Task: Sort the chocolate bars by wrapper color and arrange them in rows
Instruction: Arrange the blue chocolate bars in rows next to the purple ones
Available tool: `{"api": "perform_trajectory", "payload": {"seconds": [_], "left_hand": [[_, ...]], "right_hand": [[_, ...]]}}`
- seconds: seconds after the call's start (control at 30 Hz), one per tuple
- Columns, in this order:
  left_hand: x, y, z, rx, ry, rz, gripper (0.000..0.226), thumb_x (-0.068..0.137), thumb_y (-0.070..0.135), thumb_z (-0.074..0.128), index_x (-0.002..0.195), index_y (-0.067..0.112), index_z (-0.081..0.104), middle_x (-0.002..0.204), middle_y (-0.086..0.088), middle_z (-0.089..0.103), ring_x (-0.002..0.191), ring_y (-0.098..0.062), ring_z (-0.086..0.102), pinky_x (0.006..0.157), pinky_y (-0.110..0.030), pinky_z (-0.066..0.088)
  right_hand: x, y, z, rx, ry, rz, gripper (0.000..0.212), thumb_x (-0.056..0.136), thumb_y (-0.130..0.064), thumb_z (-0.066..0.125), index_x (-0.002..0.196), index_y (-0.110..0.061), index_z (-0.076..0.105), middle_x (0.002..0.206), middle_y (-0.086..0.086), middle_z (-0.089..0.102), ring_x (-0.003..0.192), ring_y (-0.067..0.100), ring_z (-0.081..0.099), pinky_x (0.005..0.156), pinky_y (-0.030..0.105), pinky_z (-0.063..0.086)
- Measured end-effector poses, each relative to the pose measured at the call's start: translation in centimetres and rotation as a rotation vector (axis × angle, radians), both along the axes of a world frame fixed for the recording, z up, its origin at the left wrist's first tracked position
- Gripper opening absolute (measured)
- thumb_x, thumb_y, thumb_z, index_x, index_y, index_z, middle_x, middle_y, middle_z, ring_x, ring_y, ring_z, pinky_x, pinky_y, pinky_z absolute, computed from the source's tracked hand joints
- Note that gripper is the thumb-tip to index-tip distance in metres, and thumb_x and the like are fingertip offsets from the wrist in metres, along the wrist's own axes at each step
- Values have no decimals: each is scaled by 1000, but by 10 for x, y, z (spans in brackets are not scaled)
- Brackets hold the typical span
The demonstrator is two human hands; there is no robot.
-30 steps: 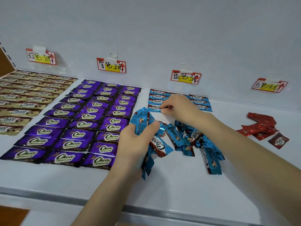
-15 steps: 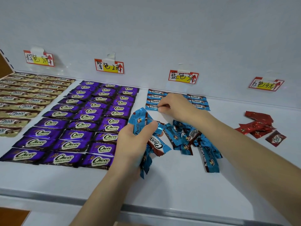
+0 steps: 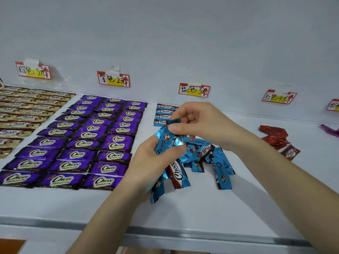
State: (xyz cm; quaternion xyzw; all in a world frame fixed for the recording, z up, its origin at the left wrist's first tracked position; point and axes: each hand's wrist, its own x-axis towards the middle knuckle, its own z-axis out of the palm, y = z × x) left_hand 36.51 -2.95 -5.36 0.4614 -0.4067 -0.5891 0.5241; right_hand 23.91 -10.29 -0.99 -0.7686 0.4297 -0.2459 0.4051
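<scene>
A bunch of blue bars (image 3: 178, 176) sits in the left hand (image 3: 146, 165), fingers curled round it; the right hand (image 3: 200, 123) just above pinches one bar's top end. Four laid blue bars (image 3: 164, 114) show by the back wall (image 3: 165, 52), a loose blue pile (image 3: 218, 164) lies just right, and bare shelf (image 3: 183, 208) runs to the front edge.

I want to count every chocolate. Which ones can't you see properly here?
Head view only:
- Blue rows: right part behind the right hand.
- Blue bunch: bars overlap inside the left hand.
- Gold bars: cut off by the left edge.
- Far-right tag: cut off by the right edge.
</scene>
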Motion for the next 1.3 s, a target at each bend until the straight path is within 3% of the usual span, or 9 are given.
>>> {"api": "perform_trajectory", "payload": {"seconds": [0.23,0.37,0.53,0.7,0.77,0.9,0.97,1.07,1.3], "left_hand": [[-3,1,8,-4,248,133,13,81,14,62,94,13,63,78,-6,74,61,-16,70,45,-24,53],[3,-2,13,123,317,217,5,86,16,60,88,12,61,69,-5,72,44,-9,63,34,-14,42],[7,-22,20,199,226,45,36,87,42,46,99,10,58,57,-1,69,40,-9,60,34,-17,40],[-1,-11,25,80,253,140,9,82,16,65,88,10,62,67,-7,72,51,-13,67,42,-20,52],[-3,-11,22,26,245,208,10,82,11,66,91,11,61,76,-9,73,61,-17,70,48,-26,57],[-10,-15,20,-41,217,323,10,83,10,66,89,10,59,84,-12,72,63,-19,71,51,-27,57],[-15,-15,19,-79,200,354,8,84,9,66,86,11,58,84,-12,71,64,-18,70,54,-29,58],[-18,-14,19,-123,203,393,8,85,9,66,85,12,58,86,-10,71,69,-18,71,58,-30,58],[-15,-3,13,-141,41,162,9,84,12,65,88,19,62,87,-6,74,75,-22,72,64,-37,60]], "right_hand": [[-17,5,4,173,-406,-164,5,82,-8,64,80,-12,61,66,0,65,55,7,59,52,18,49],[-27,12,1,-115,-586,-275,17,82,-1,62,77,-16,55,74,-3,67,65,10,67,61,18,52],[-38,29,-28,-739,-285,-21,13,84,-9,59,86,-22,60,99,-11,67,100,2,61,87,14,47],[-49,34,-35,-996,8,69,21,92,-9,48,89,1,65,113,0,55,112,14,53,98,12,40],[-50,40,-32,-904,16,-10,18,87,-7,49,96,-12,63,117,-9,57,115,9,52,95,15,44],[-45,60,-18,-473,-237,-266,17,84,-22,57,89,-38,59,106,-24,59,106,-6,54,84,10,46],[-39,64,-14,-419,-119,-306,19,82,-33,66,90,-44,54,96,-27,57,95,-12,53,75,4,43],[-30,63,-12,-273,-85,-355,21,79,-31,67,94,-38,54,85,-18,63,82,-4,59,66,7,45],[-27,26,-7,135,-721,-448,11,88,-6,58,96,-14,60,74,0,69,66,8,64,63,18,51]]}}
